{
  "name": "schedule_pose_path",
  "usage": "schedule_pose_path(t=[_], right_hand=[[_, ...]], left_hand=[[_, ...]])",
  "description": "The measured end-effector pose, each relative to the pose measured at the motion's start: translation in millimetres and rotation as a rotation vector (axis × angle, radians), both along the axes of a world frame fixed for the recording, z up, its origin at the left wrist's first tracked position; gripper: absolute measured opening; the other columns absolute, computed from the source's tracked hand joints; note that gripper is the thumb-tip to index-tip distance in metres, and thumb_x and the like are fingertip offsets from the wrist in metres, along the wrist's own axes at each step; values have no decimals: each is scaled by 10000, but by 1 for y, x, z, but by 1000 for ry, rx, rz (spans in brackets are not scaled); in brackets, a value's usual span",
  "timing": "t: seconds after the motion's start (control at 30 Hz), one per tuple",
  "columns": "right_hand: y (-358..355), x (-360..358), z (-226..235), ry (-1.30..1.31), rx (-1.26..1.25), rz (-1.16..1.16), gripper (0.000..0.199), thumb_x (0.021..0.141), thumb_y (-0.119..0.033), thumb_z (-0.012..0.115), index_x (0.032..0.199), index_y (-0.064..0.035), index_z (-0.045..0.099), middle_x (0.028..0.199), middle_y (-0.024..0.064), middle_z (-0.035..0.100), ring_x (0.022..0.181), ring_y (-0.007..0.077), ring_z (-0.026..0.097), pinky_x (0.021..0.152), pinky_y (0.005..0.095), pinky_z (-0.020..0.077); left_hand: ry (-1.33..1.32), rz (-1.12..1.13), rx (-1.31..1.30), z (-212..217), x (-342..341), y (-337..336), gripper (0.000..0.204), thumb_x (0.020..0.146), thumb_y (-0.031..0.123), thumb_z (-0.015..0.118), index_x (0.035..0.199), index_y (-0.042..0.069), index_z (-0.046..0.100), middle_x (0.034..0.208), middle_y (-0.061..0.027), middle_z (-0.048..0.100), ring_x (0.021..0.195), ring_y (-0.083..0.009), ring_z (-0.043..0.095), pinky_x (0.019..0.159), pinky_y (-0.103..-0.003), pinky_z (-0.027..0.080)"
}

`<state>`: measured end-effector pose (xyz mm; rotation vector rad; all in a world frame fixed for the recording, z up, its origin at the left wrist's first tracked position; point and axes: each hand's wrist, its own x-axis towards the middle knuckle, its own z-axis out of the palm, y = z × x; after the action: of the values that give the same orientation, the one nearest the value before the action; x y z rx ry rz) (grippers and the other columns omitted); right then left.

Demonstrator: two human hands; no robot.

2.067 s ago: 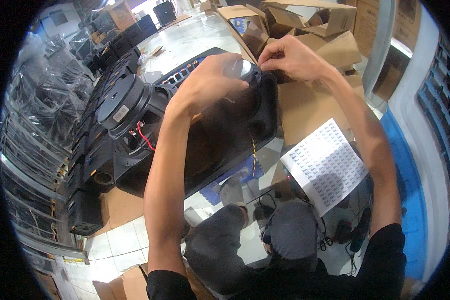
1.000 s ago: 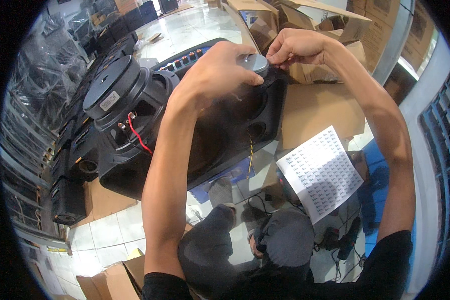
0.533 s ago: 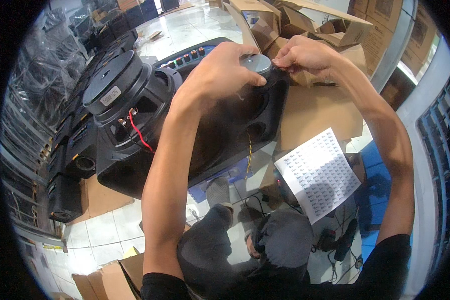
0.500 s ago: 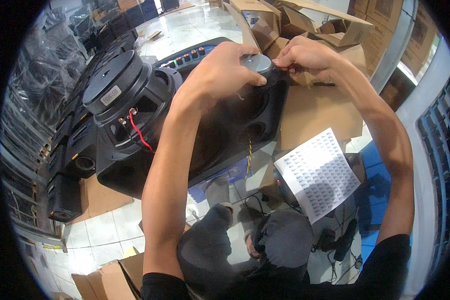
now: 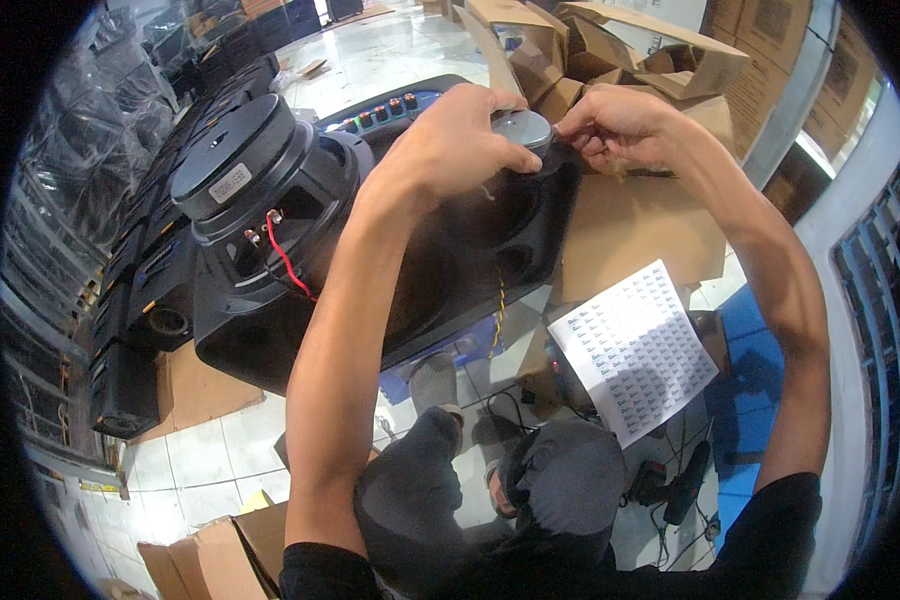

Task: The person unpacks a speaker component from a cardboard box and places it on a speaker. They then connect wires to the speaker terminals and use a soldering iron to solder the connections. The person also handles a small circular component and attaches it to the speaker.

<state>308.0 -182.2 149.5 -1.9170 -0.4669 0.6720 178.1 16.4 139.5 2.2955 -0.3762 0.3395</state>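
Woofer sits left on cabinet; sticker sheet seemingly right.

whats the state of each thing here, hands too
left hand: pressed on the round silver part, fingers curled over it
right hand: pinching at the speaker cabinet's edge beside that part
silver part: seated on the cabinet, partly covered
speaker cabinet: lying back up, open
woofer: mounted, magnet exposed, red wire attached
sticker sheet: lying flat, face up
cardboard boxes: flaps open
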Motion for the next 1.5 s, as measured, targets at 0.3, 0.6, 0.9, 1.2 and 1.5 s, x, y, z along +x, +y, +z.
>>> schedule_pose_path(t=[0.3, 0.6, 0.9, 1.2, 1.5], right_hand=[[-10, -23, -4, -103, 83, 27, 198, 960, -133, 639, 794, -24, 628, 688, -10, 504, 553, 86, 440, 513, 251, 390], [-13, -54, -31, -1149, -106, 27, 237, 976, -163, 584, 896, 54, 632, 807, 164, 618, 769, 271, 626, 716, 388, 496], [-21, -34, -9, -1623, -195, 437, 152, 949, -123, 614, 949, 28, 629, 901, 169, 634, 860, 348, 627, 775, 426, 497], [-29, -21, 7, -1371, -83, 471, 208, 846, -18, 722, 1048, 25, 702, 1006, 132, 699, 880, 298, 655, 758, 375, 523], [-18, -20, 18, -1668, -182, 711, 247, 778, 54, 729, 1021, 21, 700, 944, 139, 677, 862, 311, 644, 766, 403, 523]], left_hand=[[-71, 22, -139, -9, 3, 1, 508, 706, 140, 793, 1139, -101, 682, 823, -172, 695, 723, -215, 623, 719, -336, 504], [-110, -9, -130, -10, 8, 2, 343, 686, 150, 792, 902, -100, 703, 689, -141, 636, 643, -207, 566, 642, -357, 476], [-149, 2, -24, -7, 8, 0, 364, 669, 152, 795, 900, -113, 701, 711, -206, 678, 673, -266, 651, 678, -382, 502], [-145, -31, -70, -7, 8, 3, 395, 672, 124, 805, 970, -119, 715, 798, -240, 708, 756, -272, 694, 740, -371, 526], [-90, -3, -53, -5, 6, 2, 413, 675, 154, 823, 985, -98, 718, 824, -234, 709, 769, -289, 694, 752, -373, 530]])
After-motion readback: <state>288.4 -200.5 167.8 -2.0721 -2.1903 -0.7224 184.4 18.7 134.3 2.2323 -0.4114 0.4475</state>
